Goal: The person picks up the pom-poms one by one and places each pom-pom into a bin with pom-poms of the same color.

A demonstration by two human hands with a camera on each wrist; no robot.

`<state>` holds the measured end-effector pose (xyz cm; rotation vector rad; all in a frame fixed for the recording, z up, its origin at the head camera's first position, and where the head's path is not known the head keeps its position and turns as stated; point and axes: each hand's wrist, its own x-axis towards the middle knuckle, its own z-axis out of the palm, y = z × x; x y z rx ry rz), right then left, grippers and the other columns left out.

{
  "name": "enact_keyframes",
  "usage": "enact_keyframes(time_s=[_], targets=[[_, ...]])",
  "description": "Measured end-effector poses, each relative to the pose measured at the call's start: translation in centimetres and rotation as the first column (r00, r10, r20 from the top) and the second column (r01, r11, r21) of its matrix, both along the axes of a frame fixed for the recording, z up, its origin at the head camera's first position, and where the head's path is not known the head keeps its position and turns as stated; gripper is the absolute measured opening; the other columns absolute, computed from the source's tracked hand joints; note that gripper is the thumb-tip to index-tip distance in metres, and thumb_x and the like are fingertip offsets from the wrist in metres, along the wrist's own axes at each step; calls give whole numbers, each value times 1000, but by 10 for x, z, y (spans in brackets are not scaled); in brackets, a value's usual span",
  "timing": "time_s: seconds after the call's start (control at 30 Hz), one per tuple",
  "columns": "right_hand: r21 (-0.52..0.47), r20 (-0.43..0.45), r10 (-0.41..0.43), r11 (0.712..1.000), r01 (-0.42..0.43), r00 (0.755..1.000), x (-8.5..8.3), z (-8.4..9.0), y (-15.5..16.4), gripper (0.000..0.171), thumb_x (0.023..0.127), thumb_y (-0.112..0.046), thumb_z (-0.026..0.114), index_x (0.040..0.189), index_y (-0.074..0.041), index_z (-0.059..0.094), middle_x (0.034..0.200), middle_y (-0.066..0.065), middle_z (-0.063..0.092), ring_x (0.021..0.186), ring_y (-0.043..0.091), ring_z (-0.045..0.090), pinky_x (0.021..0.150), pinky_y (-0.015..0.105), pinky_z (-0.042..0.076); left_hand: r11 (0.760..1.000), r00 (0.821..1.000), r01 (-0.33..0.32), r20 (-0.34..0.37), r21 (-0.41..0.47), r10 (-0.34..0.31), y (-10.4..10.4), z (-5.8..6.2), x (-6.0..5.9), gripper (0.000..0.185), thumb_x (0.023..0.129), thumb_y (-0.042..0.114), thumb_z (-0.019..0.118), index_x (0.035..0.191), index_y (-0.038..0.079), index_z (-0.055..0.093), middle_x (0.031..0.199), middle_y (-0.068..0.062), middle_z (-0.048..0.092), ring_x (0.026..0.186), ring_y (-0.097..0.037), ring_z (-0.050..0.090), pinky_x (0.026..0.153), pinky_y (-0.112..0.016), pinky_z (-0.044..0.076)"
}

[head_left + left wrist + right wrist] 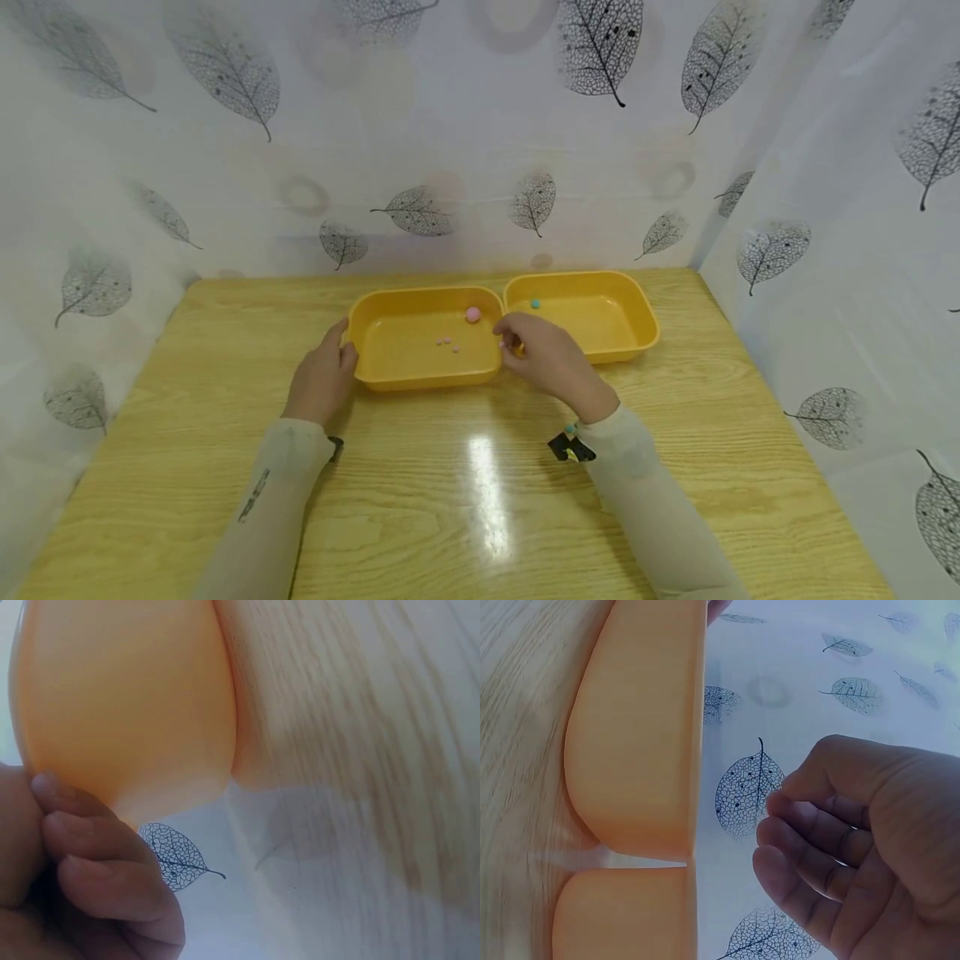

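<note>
The right hand (pixel 551 358) pinches a small pink bead (pixel 502 343) at the right end of the left tray (pixel 420 383); the left hand (pixel 321 382) grips its left end. Three pink beads (pixel 447 340) and, far right, a pink ball (pixel 472 314) lie inside. The right tray (pixel 622 354) holds a teal bead (pixel 536 304).

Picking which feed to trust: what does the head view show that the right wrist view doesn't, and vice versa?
Only the head view: a pink ball and small pink beads inside the left tray, a teal ball inside the right tray.
Only the right wrist view: the palm side of the right hand.
Shared: both trays, right hand, part of the left hand, table, leaf-patterned backdrop.
</note>
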<state>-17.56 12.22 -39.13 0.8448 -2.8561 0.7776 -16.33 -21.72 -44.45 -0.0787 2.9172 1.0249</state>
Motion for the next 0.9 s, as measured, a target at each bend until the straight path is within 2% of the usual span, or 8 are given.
enact_keyframes(time_s=[0.27, 0.7, 0.77, 0.83, 0.9], targets=[[5, -55, 12, 1000, -12, 998, -3, -3, 4, 13, 94, -4, 66, 105, -6, 71, 102, 4, 70, 91, 20, 64, 81, 37, 55, 1000, 1000, -1, 5, 2, 1, -1, 0, -1, 57, 112, 28, 29, 164, 6, 23, 133, -27, 61, 91, -32, 56, 90, -52, 48], [32, -60, -4, 999, 6, 998, -5, -4, 4, 4, 94, -10, 70, 98, -12, 69, 95, 0, 67, 85, 17, 61, 76, 34, 53, 1000, 1000, 13, -1, -15, -13, -2, -1, -2, 56, 112, 26, 30, 163, 4, 25, 121, -25, 64, 83, -30, 55, 83, -48, 47], [34, -60, -6, 999, 8, 998, -5, -4, 4, 5, 94, -10, 71, 97, -13, 68, 94, -1, 67, 85, 17, 61, 75, 34, 53, 1000, 1000, 19, 4, -7, -19, -3, -1, -2, 56, 113, 28, 29, 164, 5, 24, 131, -27, 62, 91, -33, 59, 90, -53, 49], [33, -59, -8, 999, 10, 998, -5, -5, 4, 5, 94, -10, 71, 96, -14, 67, 94, -1, 66, 85, 17, 61, 75, 34, 53, 1000, 1000, 26, 8, -2, -25, -5, -2, -3, 57, 113, 32, 27, 164, 6, 23, 143, -28, 56, 108, -40, 62, 101, -58, 47], [33, -57, -9, 999, 11, 998, -5, -5, 5, 5, 94, -11, 71, 96, -13, 68, 94, -1, 66, 85, 17, 61, 75, 34, 53, 1000, 1000, 24, 14, 5, -24, -5, -2, -2, 59, 114, 37, 25, 165, 8, 22, 151, -27, 49, 127, -45, 56, 110, -62, 40]])
